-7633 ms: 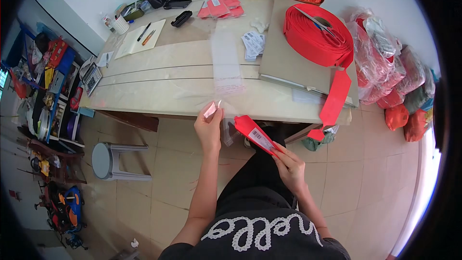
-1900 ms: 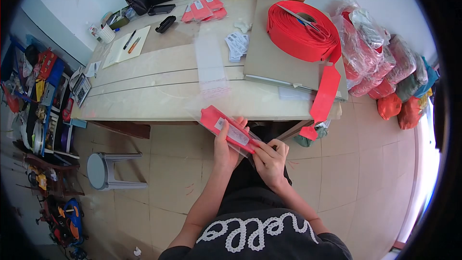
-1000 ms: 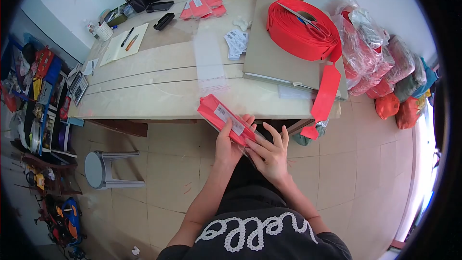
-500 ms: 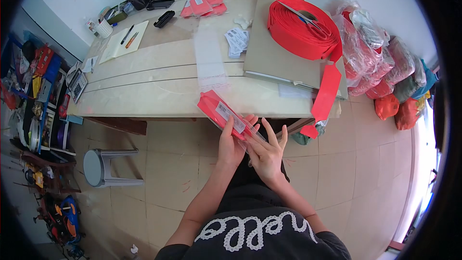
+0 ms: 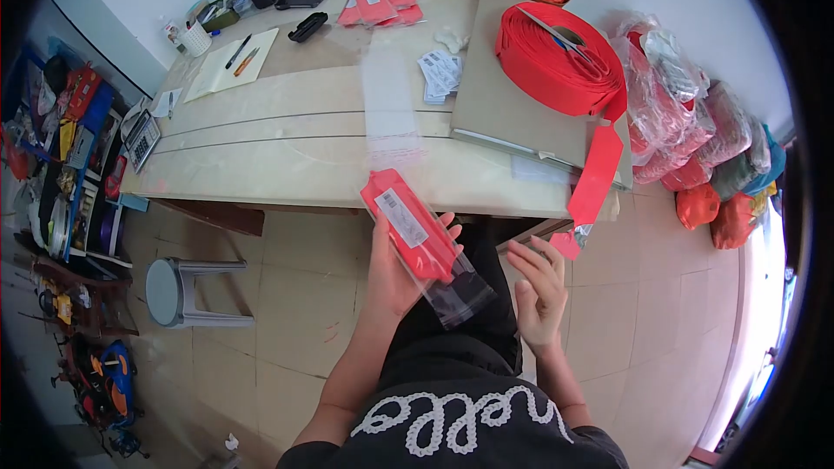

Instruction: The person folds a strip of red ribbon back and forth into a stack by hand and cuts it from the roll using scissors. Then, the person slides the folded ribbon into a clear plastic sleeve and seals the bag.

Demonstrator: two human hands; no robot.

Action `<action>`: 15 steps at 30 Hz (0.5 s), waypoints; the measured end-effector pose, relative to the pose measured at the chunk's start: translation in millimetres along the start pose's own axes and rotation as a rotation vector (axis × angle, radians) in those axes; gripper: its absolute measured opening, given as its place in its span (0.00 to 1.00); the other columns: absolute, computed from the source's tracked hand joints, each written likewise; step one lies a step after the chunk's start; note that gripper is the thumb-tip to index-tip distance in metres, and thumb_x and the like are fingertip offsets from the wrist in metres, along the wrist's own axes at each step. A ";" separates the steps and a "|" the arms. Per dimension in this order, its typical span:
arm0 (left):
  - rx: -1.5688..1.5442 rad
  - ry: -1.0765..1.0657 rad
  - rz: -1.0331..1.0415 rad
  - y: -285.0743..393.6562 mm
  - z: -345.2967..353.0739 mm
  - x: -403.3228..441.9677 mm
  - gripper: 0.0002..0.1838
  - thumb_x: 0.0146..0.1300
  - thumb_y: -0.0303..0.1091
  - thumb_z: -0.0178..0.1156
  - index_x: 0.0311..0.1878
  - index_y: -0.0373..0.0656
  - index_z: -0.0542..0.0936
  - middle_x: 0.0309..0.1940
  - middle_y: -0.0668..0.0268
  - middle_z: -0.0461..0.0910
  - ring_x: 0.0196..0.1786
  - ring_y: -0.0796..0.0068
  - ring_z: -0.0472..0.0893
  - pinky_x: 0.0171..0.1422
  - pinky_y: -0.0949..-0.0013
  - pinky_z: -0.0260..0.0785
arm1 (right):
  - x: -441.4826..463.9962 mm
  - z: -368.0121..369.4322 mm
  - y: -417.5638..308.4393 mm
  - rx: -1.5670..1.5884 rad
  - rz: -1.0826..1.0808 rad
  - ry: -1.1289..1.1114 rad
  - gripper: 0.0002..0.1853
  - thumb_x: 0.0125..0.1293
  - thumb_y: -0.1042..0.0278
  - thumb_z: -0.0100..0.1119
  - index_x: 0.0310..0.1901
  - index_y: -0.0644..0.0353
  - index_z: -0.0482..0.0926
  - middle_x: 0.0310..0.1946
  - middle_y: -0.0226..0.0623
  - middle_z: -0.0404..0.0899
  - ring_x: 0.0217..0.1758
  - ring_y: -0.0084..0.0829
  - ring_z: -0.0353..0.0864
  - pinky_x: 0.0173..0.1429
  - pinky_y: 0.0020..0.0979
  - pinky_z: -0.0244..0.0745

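Note:
My left hand (image 5: pixel 393 282) grips a clear plastic bag (image 5: pixel 460 298) from below, with its fingertips showing along the right edge. Inside the bag lies a flat red folded strip (image 5: pixel 434 254), under a white barcode label (image 5: pixel 402 217). The bag's transparent end hangs bare toward my lap. To the right, my right hand (image 5: pixel 543 300) is raised apart from the bag, fingers loosely bent and thumb separate, holding nothing that I can see. Just beyond it dangles the pointed end of a red ribbon (image 5: pixel 595 174), running down from a big red roll (image 5: pixel 552 61).
Scissors (image 5: pixel 556 35) lie on the roll, which rests on a grey board (image 5: pixel 486 104). On the table (image 5: pixel 287 152) are packed red bags (image 5: pixel 375 7), labels (image 5: pixel 439 74), clear sleeves (image 5: pixel 389 108) and a notebook (image 5: pixel 217 69). A stool (image 5: pixel 162 293) stands left; stuffed bags (image 5: pixel 669 113) sit right.
My right hand has let go of the bag's clear end and moved right. The bag has turned more face-up in my left hand, showing its transparent end. The view has shifted slightly.

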State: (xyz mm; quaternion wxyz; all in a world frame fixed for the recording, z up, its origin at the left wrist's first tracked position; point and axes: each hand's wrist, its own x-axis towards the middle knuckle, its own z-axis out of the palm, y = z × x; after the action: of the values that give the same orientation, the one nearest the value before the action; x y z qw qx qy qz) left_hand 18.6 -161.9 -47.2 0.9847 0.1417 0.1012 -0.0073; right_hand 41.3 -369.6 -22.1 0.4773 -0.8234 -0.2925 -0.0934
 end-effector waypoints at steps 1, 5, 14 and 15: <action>0.007 -0.022 0.006 3.3 9.8 -7.0 0.28 0.70 0.54 0.38 0.58 0.38 0.64 0.57 0.48 0.68 0.61 0.55 0.69 0.62 0.51 0.65 | 5.7 -3.5 -2.1 0.058 -0.020 -0.023 0.16 0.58 0.66 0.58 0.47 0.61 0.79 0.52 0.40 0.76 0.62 0.46 0.65 0.63 0.41 0.60; -0.042 0.007 -0.047 10.6 12.1 -11.8 0.27 0.71 0.49 0.37 0.62 0.35 0.60 0.60 0.48 0.66 0.63 0.56 0.67 0.66 0.55 0.62 | 10.9 -1.3 0.4 0.194 -0.239 -0.168 0.35 0.52 0.57 0.68 0.61 0.58 0.67 0.60 0.47 0.67 0.63 0.48 0.64 0.63 0.46 0.60; -0.028 0.003 -0.163 9.6 -4.8 -19.4 0.27 0.71 0.36 0.43 0.65 0.28 0.52 0.65 0.48 0.59 0.68 0.59 0.61 0.71 0.58 0.56 | 24.6 -2.5 -6.5 -0.218 -0.681 -0.401 0.16 0.50 0.70 0.61 0.43 0.56 0.80 0.48 0.34 0.77 0.52 0.30 0.75 0.55 0.40 0.67; -0.056 -0.014 -0.183 10.2 -8.2 -20.9 0.27 0.70 0.35 0.43 0.66 0.29 0.52 0.66 0.48 0.58 0.69 0.59 0.60 0.71 0.57 0.56 | 23.1 -0.3 -6.7 -0.211 -0.714 -0.342 0.12 0.49 0.71 0.58 0.39 0.57 0.81 0.43 0.28 0.80 0.46 0.25 0.78 0.51 0.35 0.68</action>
State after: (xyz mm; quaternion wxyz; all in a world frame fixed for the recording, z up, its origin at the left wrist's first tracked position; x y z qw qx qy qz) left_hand -3.1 -150.1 -47.9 0.9842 0.1042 0.1072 -0.0951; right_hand 56.2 -358.3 -7.1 0.2725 -0.7180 -0.6240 -0.1446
